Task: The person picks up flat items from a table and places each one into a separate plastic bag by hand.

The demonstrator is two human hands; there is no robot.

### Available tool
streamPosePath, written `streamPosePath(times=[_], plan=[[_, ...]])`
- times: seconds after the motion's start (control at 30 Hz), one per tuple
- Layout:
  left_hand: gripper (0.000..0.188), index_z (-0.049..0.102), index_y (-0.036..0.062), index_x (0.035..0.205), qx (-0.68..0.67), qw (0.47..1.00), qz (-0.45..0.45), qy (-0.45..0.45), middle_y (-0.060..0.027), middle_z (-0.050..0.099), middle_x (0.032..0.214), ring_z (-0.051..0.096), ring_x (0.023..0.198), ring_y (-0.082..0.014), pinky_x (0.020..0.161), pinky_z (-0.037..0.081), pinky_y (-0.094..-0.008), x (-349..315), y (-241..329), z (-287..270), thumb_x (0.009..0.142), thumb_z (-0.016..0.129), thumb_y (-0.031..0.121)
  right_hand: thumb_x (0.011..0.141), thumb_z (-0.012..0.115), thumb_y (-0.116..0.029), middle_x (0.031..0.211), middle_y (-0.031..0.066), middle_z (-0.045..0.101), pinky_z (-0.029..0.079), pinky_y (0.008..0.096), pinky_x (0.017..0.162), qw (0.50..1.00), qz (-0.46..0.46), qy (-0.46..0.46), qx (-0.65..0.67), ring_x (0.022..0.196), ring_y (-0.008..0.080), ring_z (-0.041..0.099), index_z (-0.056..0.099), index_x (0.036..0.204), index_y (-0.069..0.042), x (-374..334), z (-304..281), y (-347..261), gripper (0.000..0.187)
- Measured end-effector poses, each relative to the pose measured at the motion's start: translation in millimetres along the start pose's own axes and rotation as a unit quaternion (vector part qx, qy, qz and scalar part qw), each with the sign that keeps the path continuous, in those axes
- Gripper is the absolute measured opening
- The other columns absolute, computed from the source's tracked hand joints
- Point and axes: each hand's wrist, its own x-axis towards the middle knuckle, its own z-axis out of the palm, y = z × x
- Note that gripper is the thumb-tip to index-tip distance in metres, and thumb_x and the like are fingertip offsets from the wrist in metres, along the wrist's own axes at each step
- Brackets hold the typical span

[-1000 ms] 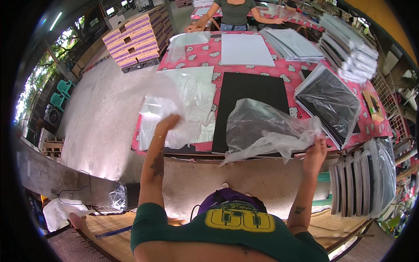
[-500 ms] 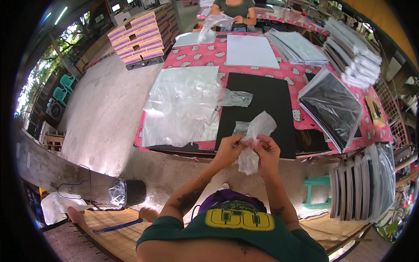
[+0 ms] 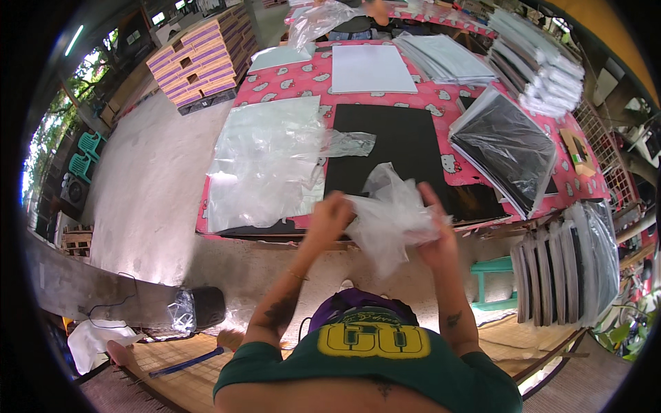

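Note:
Between my two hands, a clear plastic bag is spread loosely over the near edge of the table. My left hand is closed on its left side. The bag's right side is at my right hand, whose fingers are blurred and partly behind the film, so its grip is unclear. Beyond them lies a large black sheet. A crumpled strip of clear plastic rests across that sheet's left edge. To the left is a layer of clear plastic bags on the pink patterned table.
A white sheet lies farther back. Bagged black sheets and plastic-wrapped stacks occupy the right side. Wrapped panels stand by a green stool. A person opposite handles clear plastic. Stacked boxes stand beyond the floor.
The bag has gone from bunched between my fingers to spread wider. My hands have moved apart. The whole view has shifted slightly, and the person opposite has raised their plastic.

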Motion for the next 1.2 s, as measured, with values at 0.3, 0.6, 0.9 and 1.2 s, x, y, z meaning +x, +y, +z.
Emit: streamPosePath(times=[0.3,0.6,0.9,1.2], plan=[[0.059,0.035,0.0084,0.130,0.020,0.948,0.240,-0.209,-0.0125,0.065,0.088,0.065,0.084,-0.0213,0.074,0.050,-0.0318,47.1,125.3,-29.0,0.076,0.057,0.000,0.082,0.063,-0.023,0.088,0.0118,0.064,0.044,0.0400,0.088,0.692,-0.015,-0.345,-0.634,0.087,0.0287,0.060,0.066,0.089,-0.006,5.9,66.8,-69.3,0.019],[0.016,0.067,0.0062,0.095,0.466,0.849,0.112,-0.223,-0.0145,0.060,0.108,0.062,0.071,-0.0292,0.066,0.049,-0.0347,24.8,62.5,-39.3,0.082,0.059,0.012,0.079,0.066,-0.031,0.094,0.0143,0.056,0.049,0.0418,0.077,0.349,-0.094,0.053,-0.931,0.089,0.0326,0.060,0.068,0.093,-0.007,-11.0,-50.5,-107.2,0.028],[0.045,0.065,-0.0008,0.097,-0.410,0.883,-0.091,-0.210,-0.0127,0.065,0.092,0.065,0.081,-0.0234,0.073,0.052,-0.0400,30.4,85.4,-120.0,0.078,0.070,0.039,0.082,0.056,-0.046,0.102,0.0076,0.062,0.045,0.0403,0.088,0.755,-0.001,-0.117,-0.646,0.101,0.0248,0.059,0.058,0.119,-0.004,-13.9,-110.1,-116.1,0.055],[0.026,0.060,0.0019,0.087,-0.563,0.804,-0.079,-0.177,-0.0098,0.062,0.072,0.063,0.072,-0.0189,0.065,0.052,-0.0316,23.3,63.2,-117.3,0.089,0.058,0.027,0.086,0.055,-0.033,0.094,0.0120,0.064,0.048,0.0400,0.085,0.917,0.101,-0.209,-0.324,0.091,0.0252,0.062,0.061,0.106,-0.001,-11.2,-92.1,-88.9,0.039]])
